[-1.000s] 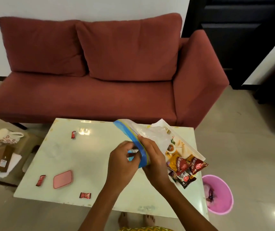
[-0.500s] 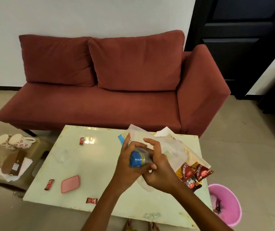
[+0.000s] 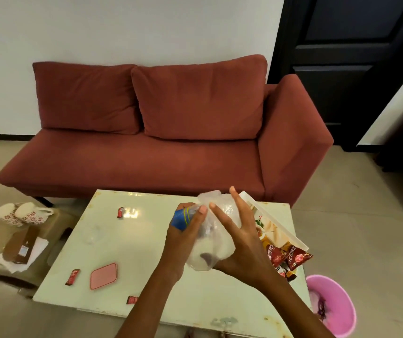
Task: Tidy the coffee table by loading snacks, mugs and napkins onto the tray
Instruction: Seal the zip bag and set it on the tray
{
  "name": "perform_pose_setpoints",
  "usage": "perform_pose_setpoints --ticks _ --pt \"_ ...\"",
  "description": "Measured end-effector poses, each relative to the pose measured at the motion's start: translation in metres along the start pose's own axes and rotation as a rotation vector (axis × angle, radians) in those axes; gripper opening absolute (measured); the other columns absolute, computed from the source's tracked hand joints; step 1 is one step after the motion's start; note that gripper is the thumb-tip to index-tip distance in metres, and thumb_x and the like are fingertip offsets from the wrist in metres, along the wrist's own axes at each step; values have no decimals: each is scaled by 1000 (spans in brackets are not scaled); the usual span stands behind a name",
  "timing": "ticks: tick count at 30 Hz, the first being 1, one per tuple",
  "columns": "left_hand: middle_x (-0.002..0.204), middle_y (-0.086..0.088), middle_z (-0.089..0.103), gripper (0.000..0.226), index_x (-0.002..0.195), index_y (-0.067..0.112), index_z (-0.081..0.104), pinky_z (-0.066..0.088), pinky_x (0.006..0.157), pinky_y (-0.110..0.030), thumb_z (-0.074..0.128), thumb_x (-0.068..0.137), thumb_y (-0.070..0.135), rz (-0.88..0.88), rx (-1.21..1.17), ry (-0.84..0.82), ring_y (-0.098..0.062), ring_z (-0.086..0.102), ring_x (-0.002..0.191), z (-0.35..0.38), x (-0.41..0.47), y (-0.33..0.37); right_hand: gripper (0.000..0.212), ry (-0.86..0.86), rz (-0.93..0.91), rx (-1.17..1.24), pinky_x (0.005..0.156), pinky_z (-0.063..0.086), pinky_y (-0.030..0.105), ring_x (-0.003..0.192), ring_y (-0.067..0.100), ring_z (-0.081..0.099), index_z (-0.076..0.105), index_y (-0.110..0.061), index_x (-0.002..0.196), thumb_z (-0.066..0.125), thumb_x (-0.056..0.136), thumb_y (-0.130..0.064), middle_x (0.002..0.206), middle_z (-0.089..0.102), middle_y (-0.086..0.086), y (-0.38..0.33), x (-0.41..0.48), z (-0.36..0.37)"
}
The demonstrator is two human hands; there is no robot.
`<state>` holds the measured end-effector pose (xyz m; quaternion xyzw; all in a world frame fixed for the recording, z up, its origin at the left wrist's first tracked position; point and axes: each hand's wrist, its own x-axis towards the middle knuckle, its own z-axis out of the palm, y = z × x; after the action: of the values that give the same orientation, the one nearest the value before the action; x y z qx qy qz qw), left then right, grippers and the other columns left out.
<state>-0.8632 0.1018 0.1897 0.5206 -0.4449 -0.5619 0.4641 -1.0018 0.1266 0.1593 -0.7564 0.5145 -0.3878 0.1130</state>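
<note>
Above the right half of the pale coffee table [image 3: 146,250] I hold a crumpled clear plastic bag [image 3: 216,240] with a blue strip. My left hand [image 3: 183,236] grips its blue end. Against the bag's right side presses my right hand [image 3: 240,240], fingers spread. Behind the bag, a white-rimmed tray [image 3: 276,223] lies on the table's right side with red and brown snack packets [image 3: 285,258] on it. Small red sweets [image 3: 120,212] [image 3: 72,276] [image 3: 132,300] and a pink flat lid [image 3: 104,275] lie on the table.
Two patterned mugs [image 3: 23,213] lie on a low stool at the left with a brown packet [image 3: 21,247] and white napkins. A pink bin [image 3: 331,304] stands on the floor at the table's right corner. A red sofa [image 3: 171,142] runs behind the table.
The bag has been squeezed into a tighter bundle between both hands. My right hand's fingers have spread over it. The view has tilted up, showing more of the sofa and wall.
</note>
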Motion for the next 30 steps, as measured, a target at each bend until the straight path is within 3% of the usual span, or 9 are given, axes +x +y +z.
perform_pose_setpoints --ticks 3,5,10,12,17,20,23,26,30 --pt "115 0 59 36 107 35 49 52 73 -15 58 72 43 -14 57 -91 -12 60 99 3 -1 4 77 44 24 116 100 36 13 131 4 27 37 -34 134 76 69 -18 144 32 0 -4 3 6" --pt "122 0 54 42 113 38 42 51 71 -9 61 76 38 4 92 -181 -9 58 101 4 -4 6 57 121 29 219 88 42 8 115 0 42 46 -25 121 69 72 -11 123 51 2 -7 6 8" --pt "123 3 56 109 133 29 34 54 68 -16 81 39 59 -124 -73 -313 -4 61 101 13 -16 0 25 295 137 351 75 42 4 89 -5 54 60 -7 92 70 72 4 93 59 -7 -11 15 12" --pt "125 -5 58 97 134 27 37 56 70 -25 82 51 50 -141 -136 -255 -14 62 106 17 -14 -3 15 280 199 409 70 43 3 85 -7 55 61 -4 90 64 75 -4 89 59 -9 -17 16 13" --pt "106 -5 68 59 108 28 58 55 74 -30 82 54 34 -71 -199 -87 -23 66 99 15 -5 -5 49 78 268 500 78 53 17 101 2 58 39 -35 115 60 73 -21 110 58 -8 -24 4 7" --pt "100 -6 69 42 102 23 61 55 71 -28 75 62 22 -43 -159 -34 -26 67 94 15 -4 -5 72 41 234 331 97 46 38 119 15 47 31 -29 129 70 70 -29 130 43 -11 -19 -6 -1" --pt "98 -7 70 30 103 18 63 55 71 -29 67 75 7 -32 -150 17 -23 68 90 14 -4 -4 92 27 82 181 110 28 33 136 13 25 22 -32 139 75 65 -46 146 28 -10 -11 -11 -17" --pt "88 -5 73 22 94 17 68 55 70 -31 64 73 11 -58 -94 -43 -22 69 85 18 -7 -4 108 -95 -7 89 111 18 39 145 17 -6 8 -44 142 76 59 -55 155 -10 -8 -5 -10 -29" --pt "90 -4 69 15 90 21 61 53 69 -28 53 88 9 -129 -14 -175 -21 66 86 26 -9 -6 95 -157 -86 4 106 19 31 143 18 3 20 -44 140 77 65 -39 156 -6 0 0 -10 -31"
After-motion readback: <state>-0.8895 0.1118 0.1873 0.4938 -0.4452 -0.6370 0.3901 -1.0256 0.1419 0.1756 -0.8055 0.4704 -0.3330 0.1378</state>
